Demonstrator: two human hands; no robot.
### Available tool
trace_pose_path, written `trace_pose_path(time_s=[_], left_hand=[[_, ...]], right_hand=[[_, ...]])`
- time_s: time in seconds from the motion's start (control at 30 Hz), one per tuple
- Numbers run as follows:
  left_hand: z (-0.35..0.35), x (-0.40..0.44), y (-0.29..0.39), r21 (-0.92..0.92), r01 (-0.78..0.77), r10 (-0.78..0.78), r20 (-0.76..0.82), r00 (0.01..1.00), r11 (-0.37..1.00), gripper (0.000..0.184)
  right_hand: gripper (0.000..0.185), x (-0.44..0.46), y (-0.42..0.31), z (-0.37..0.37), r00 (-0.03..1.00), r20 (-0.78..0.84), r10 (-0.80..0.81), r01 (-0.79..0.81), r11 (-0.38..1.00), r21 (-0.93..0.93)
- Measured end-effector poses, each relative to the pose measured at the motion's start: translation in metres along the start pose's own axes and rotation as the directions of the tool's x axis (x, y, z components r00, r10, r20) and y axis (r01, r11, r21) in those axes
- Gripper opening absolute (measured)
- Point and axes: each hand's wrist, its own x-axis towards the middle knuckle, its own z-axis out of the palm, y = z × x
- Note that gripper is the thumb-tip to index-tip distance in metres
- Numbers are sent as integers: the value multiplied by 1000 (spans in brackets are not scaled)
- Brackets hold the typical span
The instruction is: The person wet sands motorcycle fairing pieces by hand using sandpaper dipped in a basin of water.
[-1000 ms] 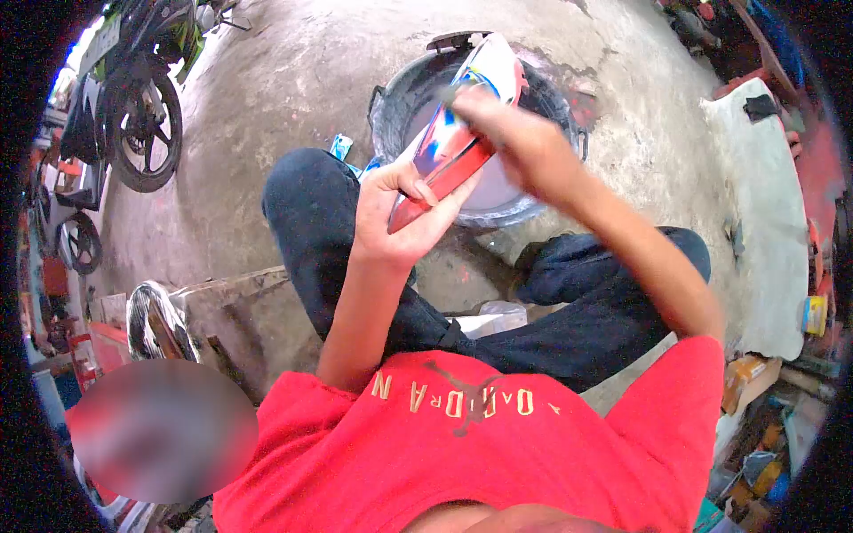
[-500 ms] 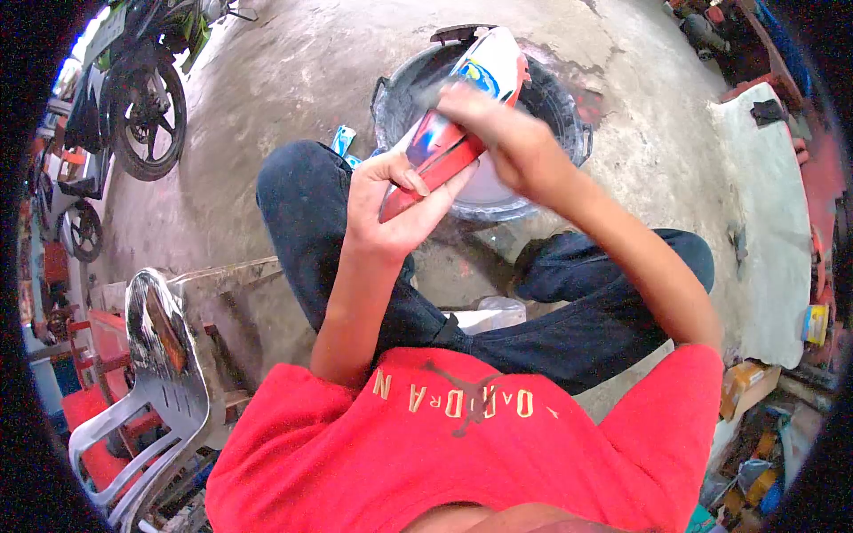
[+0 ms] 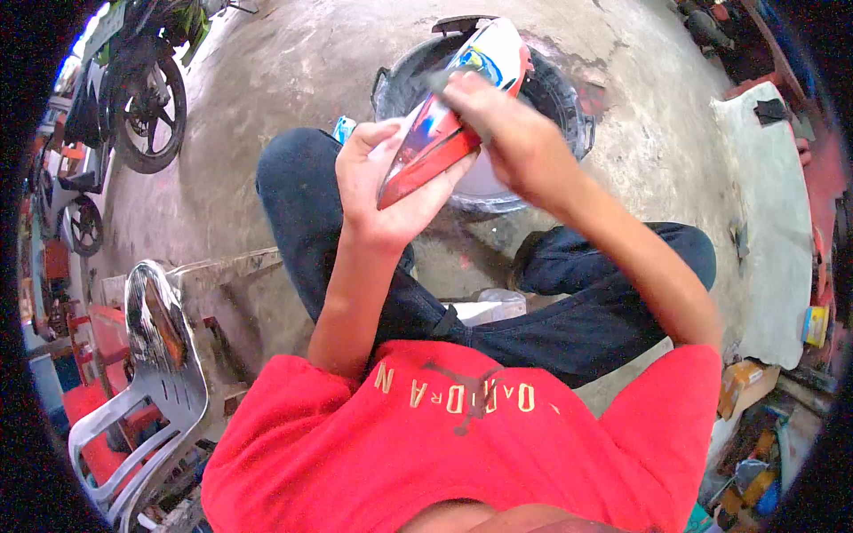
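Note:
A long red, white and blue panel (image 3: 434, 142) is tilted above a dark round basin (image 3: 569, 115) holding cloudy liquid. My left hand (image 3: 386, 182) supports the panel's lower end from beneath, its thumb raised off the surface. My right hand (image 3: 506, 124) lies across the middle of the panel, fingers bent and pressed together. Something small and greyish-green shows at its fingertips, too blurred to name. The panel's upper end points away from me over the basin's far rim.
A motorcycle wheel (image 3: 147, 111) stands at the upper left. A grey plastic chair (image 3: 169, 373) is at the lower left. A long pale slab (image 3: 769, 231) lies on the right, near a cardboard box (image 3: 751, 386). A blue-and-white packet (image 3: 343, 130) is beside my left knee.
My left thumb has lifted off the panel. The panel and both hands have shifted slightly up in view. My right hand has moved a little along the panel's surface.

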Motion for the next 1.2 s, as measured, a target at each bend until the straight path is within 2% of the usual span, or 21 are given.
trace_pose_path(time_s=[0.1,0.17,0.2,0.23,0.3,0.37,0.4,0.43,0.5,0.53,0.57,0.63,0.67,0.77,0.8,0.83,0.9,0.97,1.1,1.17,1.2], left_hand=[[-8,1,4,-17,-28,29,74,997,999,57],[8,1,-5,41,-66,70,-85,994,997,59],[21,3,-11,72,-81,92,-158,983,994,61],[28,3,-14,104,-92,114,-226,967,990,62],[20,2,-7,86,-66,78,-146,986,994,69],[-4,-1,5,37,1,-2,27,1000,999,71],[18,0,-3,225,-82,133,-221,966,971,72],[13,0,-1,145,-66,83,-115,990,987,72],[0,0,4,-9,11,-9,106,994,1000,72],[28,1,-9,82,-161,178,-293,940,984,71],[28,1,-11,103,-155,178,-276,945,982,70],[28,4,-14,151,-144,177,-238,955,978,69],[25,0,-11,147,-151,185,-260,948,978,69],[10,-2,3,-5,71,-69,137,988,997,58],[15,-1,-5,224,-83,120,-157,980,971,73],[21,0,-9,205,-104,144,-188,972,973,73],[29,2,-15,168,-151,190,-244,951,974,72],[25,1,-13,128,-98,123,-212,969,987,70],[13,-2,-5,72,-76,82,-94,992,994,63],[-2,-4,1,36,-60,60,11,998,998,63],[-13,1,3,160,-97,96,12,995,982,61]], right_hand=[[57,10,-18,-19,978,105,-179,161,973,164],[51,4,19,-10,994,71,-83,65,971,230],[46,9,17,-11,974,112,196,-216,952,217],[44,21,0,-25,828,281,485,-526,846,89],[46,-2,-1,-5,998,35,44,-47,993,106],[49,1,-37,-14,977,148,-153,118,969,218],[47,3,-36,-14,960,148,-237,209,960,186],[46,3,-36,-13,937,150,-315,293,944,154],[42,6,-14,-13,975,72,-208,193,965,176],[40,5,0,-8,994,42,-101,95,988,125],[40,5,11,-2,999,-9,34,-33,993,112],[44,6,5,0,996,-45,75,-74,997,28],[43,4,-2,-2,999,-10,-54,54,998,36],[41,9,-37,-12,931,57,-362,358,932,62],[42,8,-26,-9,937,49,-347,344,937,61],[43,8,-10,-7,944,41,-328,326,944,58],[44,12,17,-4,996,-14,-83,84,996,6],[46,4,24,3,979,12,205,-202,970,-136],[49,10,-30,-10,969,78,-235,240,969,-58],[47,10,-26,-13,954,76,-289,285,957,56],[47,8,-9,-9,971,56,-233,231,972,42]])
